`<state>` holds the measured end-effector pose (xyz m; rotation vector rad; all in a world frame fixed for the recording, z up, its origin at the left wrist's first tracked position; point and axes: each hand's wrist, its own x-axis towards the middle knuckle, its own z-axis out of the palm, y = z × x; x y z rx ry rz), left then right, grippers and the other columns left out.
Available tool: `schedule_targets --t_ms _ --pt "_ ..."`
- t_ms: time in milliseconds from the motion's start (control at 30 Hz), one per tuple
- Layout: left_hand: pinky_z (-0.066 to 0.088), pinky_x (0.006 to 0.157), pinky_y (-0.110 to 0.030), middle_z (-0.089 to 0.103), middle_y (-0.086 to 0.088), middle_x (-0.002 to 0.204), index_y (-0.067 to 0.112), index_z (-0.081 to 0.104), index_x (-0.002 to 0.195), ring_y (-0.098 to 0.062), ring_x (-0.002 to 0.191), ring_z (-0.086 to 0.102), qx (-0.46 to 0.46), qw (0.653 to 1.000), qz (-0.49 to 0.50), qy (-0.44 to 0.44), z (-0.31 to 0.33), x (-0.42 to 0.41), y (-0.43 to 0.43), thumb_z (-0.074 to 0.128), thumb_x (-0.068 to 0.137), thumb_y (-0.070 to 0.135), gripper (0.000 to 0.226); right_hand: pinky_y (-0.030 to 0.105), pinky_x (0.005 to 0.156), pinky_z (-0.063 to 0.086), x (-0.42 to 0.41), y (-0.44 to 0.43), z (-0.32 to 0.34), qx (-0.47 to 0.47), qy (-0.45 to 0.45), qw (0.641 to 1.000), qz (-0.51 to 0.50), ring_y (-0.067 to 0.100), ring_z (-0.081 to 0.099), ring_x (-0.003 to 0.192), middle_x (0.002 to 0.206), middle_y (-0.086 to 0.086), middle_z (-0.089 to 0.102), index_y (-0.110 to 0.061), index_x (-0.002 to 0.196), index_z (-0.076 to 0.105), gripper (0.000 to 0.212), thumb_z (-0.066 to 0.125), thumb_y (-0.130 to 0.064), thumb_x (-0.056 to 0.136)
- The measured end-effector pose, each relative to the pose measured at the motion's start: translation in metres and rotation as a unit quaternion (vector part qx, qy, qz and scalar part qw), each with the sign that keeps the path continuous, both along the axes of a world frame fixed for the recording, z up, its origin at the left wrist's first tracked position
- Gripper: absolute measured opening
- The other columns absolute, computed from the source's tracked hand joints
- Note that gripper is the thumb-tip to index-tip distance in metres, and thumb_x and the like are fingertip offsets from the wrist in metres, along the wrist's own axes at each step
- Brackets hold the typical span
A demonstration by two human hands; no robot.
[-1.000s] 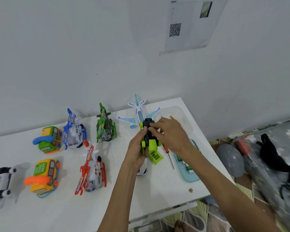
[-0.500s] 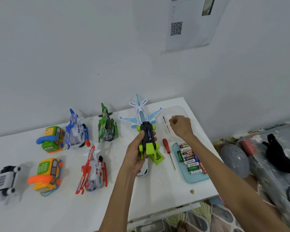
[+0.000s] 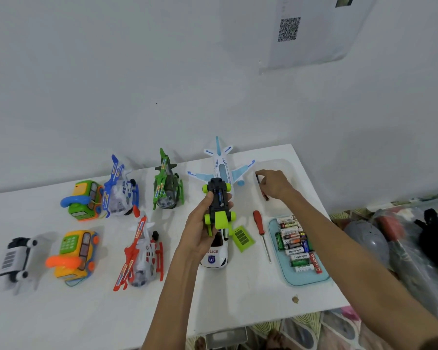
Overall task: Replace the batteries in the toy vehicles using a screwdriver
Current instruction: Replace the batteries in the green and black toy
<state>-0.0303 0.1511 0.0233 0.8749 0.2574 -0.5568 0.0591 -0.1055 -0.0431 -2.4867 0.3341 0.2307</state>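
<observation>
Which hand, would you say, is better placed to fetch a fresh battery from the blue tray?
Right. The right hand is on the same side as the blue tray; the left hand grips the toy car.

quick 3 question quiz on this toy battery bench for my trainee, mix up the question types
1. True or false: the red screwdriver lies on the table, in neither hand.
2. What does the left hand grip? A. the screwdriver B. the green and black toy car, underside up C. the airplane
3. Fill in: the white car beside the green battery cover reads ___.

Key: 1 true. 2 B. 3 police.
</observation>
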Motion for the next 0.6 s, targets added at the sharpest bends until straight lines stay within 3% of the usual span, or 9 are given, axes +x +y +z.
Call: schedule_targets --t_ms 133,233,333,500,600 --pt "0.060 0.086 -0.038 0.064 -0.019 0.133 0.007 0.067 0.131 -0.026 0.112 0.065 -0.012 1.000 -0.002 0.005 0.000 0.005 -0.008 0.053 0.102 0.033 0.041 0.034 0.077 0.055 0.004 -0.010 0.000 -0.032 0.020 0.999 0.018 0.026 0.065 0.094 0.106 0.013 0.070 -0.020 0.127 0.058 0.036 0.068 -0.019 0.092" --pt "0.060 0.087 -0.039 0.064 -0.019 0.133 0.007 0.065 0.131 -0.027 0.112 0.064 -0.011 1.000 -0.009 0.009 -0.001 0.007 -0.015 0.053 0.102 0.033 0.041 0.035 0.079 0.052 0.004 -0.012 0.001 -0.047 0.015 0.998 0.026 0.027 0.061 0.101 0.110 0.013 0.065 -0.008 0.124 0.054 0.044 0.074 -0.024 0.089" --pt "0.061 0.081 -0.038 0.066 -0.018 0.131 0.006 0.063 0.133 -0.026 0.110 0.066 -0.013 1.000 -0.013 0.011 -0.003 0.009 -0.020 0.055 0.099 0.034 0.044 0.038 0.079 0.053 -0.001 -0.016 0.000 -0.051 -0.028 0.998 0.035 0.027 0.059 0.097 0.106 0.009 0.062 -0.009 0.117 0.053 0.043 0.077 -0.022 0.084" --pt "0.061 0.077 -0.036 0.067 -0.018 0.127 0.006 0.063 0.133 -0.026 0.107 0.068 -0.008 1.000 -0.019 0.000 0.000 0.011 -0.029 0.056 0.097 0.034 0.046 0.029 0.065 0.054 -0.013 -0.025 -0.001 0.069 -0.086 0.993 -0.043 0.028 0.068 0.083 0.085 0.008 0.072 -0.021 0.098 0.058 0.027 0.073 -0.005 0.083" --pt "0.062 0.080 -0.036 0.068 -0.018 0.126 0.008 0.071 0.123 -0.025 0.107 0.068 -0.010 1.000 -0.024 -0.002 0.003 0.011 -0.034 0.054 0.100 0.032 0.037 0.030 0.074 0.054 -0.023 -0.024 0.010 0.107 -0.126 0.982 -0.095 0.025 0.068 0.087 0.077 0.004 0.073 -0.021 0.106 0.063 0.026 0.073 -0.010 0.084"
